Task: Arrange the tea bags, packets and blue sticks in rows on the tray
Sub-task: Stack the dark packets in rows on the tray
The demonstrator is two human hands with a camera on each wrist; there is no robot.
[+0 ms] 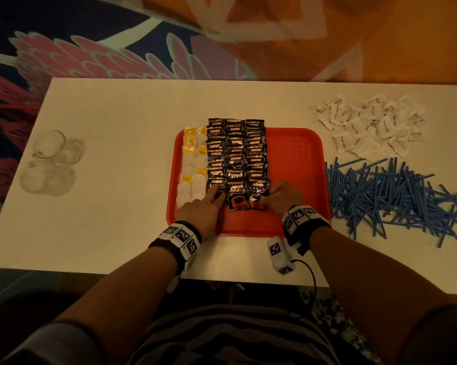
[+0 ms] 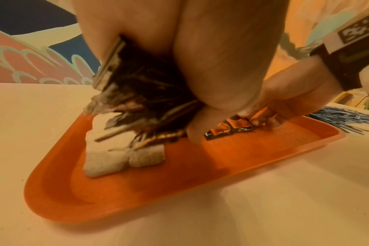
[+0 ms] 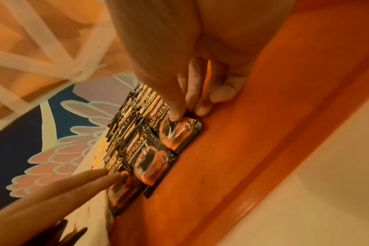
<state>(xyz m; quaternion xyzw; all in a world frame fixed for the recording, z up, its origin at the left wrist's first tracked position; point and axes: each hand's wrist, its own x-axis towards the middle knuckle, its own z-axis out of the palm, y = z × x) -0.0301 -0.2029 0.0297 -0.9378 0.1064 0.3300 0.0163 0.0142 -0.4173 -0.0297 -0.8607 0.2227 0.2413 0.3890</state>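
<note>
A red tray (image 1: 295, 167) holds two columns of tea bags (image 1: 193, 167) at its left and three columns of overlapping black coffee packets (image 1: 236, 159) beside them. My left hand (image 1: 216, 196) lies with straight fingers (image 3: 99, 179) touching the nearest packet of the left column (image 3: 122, 191). At the right column, my right hand (image 1: 272, 197) pinches the nearest packet (image 3: 179, 133), thumb on top and fingertips at its edge. A loose heap of blue sticks (image 1: 396, 196) lies on the table right of the tray, with a pile of white packets (image 1: 369, 125) behind it.
Clear glasses (image 1: 50, 159) stand on the white table (image 1: 116, 114) at the far left. The tray's right third is bare red plastic. The table's front edge runs just under my wrists, and patterned carpet lies beyond the far edge.
</note>
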